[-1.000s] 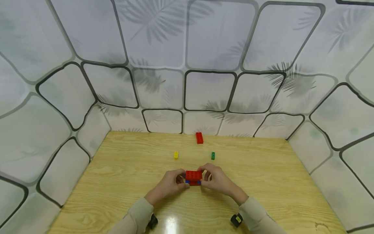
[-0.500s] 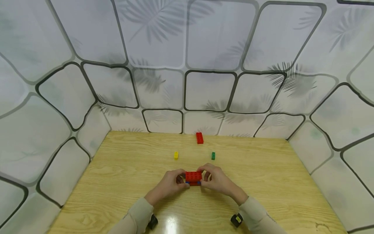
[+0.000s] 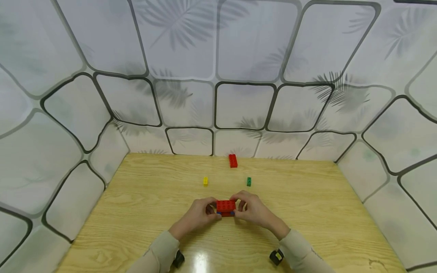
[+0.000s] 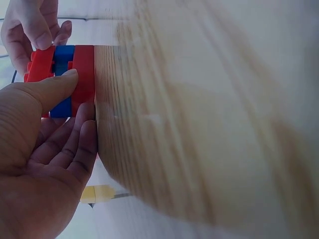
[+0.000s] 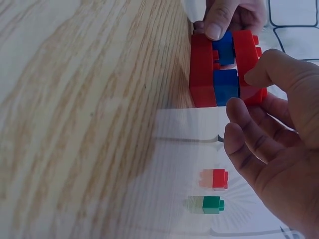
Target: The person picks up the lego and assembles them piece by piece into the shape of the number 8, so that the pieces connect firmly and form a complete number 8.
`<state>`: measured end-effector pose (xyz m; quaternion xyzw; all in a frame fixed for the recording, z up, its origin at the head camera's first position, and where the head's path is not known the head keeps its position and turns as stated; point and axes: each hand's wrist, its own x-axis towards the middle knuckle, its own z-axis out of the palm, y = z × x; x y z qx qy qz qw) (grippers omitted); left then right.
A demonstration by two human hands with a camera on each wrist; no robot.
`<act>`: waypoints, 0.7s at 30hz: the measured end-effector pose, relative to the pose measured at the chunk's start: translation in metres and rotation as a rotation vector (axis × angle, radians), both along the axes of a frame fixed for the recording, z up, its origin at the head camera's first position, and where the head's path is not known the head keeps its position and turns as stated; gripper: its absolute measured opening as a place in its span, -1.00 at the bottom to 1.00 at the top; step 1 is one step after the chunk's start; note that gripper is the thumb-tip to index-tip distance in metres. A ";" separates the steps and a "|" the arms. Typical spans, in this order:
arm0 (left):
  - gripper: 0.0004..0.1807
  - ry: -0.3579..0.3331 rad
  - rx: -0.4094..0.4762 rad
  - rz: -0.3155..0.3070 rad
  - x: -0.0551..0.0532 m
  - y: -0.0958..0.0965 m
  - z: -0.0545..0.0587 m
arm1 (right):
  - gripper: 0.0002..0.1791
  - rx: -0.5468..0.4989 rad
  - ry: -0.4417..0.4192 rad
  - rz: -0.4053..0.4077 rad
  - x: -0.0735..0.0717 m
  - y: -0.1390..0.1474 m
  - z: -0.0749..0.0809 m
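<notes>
Inspected from beside the counter (image 3: 153, 182): a brick stack (image 3: 226, 206) rests on the counter directly in front of the seated position, between the person's two hands. Its make-up, bottom to top: a lower red brick (image 5: 202, 74), two blue bricks (image 5: 227, 88) with a gap between them, and an upper red brick (image 3: 226, 206), studs facing up. Whether the upper red brick is fully seated I cannot tell.

Both hands are engaged on the stack, one at each end. The left hand (image 3: 201, 213) pinches the left end, its thumb laid across the near side over the blue layer, its forefinger at the rear. The right hand (image 3: 253, 209) pinches the right end, thumb against the near face of the upper red brick; its lower fingers are spread beside the stack.

Other items, placed by reference to the stack: a small yellow brick (image 3: 205, 181) lies beyond it to the left; a small green brick (image 3: 249, 181) beyond it to the right; a loose red brick (image 3: 233, 160) farther beyond, near the counter's back edge.

Light-coloured sleeves (image 3: 162, 246) cover both forearms, with a black device (image 3: 276, 256) at each cuff. Behind the stack, past the counter, hangs a pale covering (image 3: 246, 106) printed with dark outlines and leaf shapes.
</notes>
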<state>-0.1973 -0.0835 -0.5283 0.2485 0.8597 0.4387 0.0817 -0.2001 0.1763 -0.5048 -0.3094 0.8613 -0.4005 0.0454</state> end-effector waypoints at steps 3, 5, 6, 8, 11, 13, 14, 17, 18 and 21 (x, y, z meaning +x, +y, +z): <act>-0.68 0.005 0.003 0.001 0.000 0.000 0.000 | -0.62 0.008 -0.016 -0.009 0.001 0.000 0.000; -0.68 0.007 0.007 0.000 0.001 0.000 0.000 | -0.62 0.012 -0.020 -0.014 0.001 0.000 0.001; -0.68 0.011 0.012 -0.003 0.001 0.000 0.000 | -0.62 0.015 -0.023 -0.018 0.001 0.000 0.001; -0.68 0.009 0.015 -0.003 0.001 0.000 0.000 | -0.62 0.015 -0.018 -0.022 0.001 -0.001 0.000; -0.68 0.006 0.017 -0.006 0.001 0.000 0.000 | -0.62 0.007 -0.009 -0.025 0.001 -0.001 0.000; -0.65 -0.005 0.013 -0.005 0.001 0.000 0.000 | -0.62 0.001 -0.003 -0.025 0.001 -0.002 0.000; -0.63 -0.009 0.012 -0.006 0.000 0.000 0.000 | -0.62 0.003 -0.001 -0.027 0.001 -0.002 -0.001; -0.55 -0.015 0.020 -0.013 0.000 0.000 0.002 | -0.62 0.016 -0.001 -0.035 0.001 -0.002 -0.002; -0.52 -0.015 0.024 -0.017 0.000 0.000 0.002 | -0.62 0.021 -0.003 -0.038 0.001 -0.003 -0.002; -0.45 -0.006 0.045 -0.028 0.001 0.000 0.003 | -0.62 0.033 -0.011 -0.046 0.001 -0.003 -0.002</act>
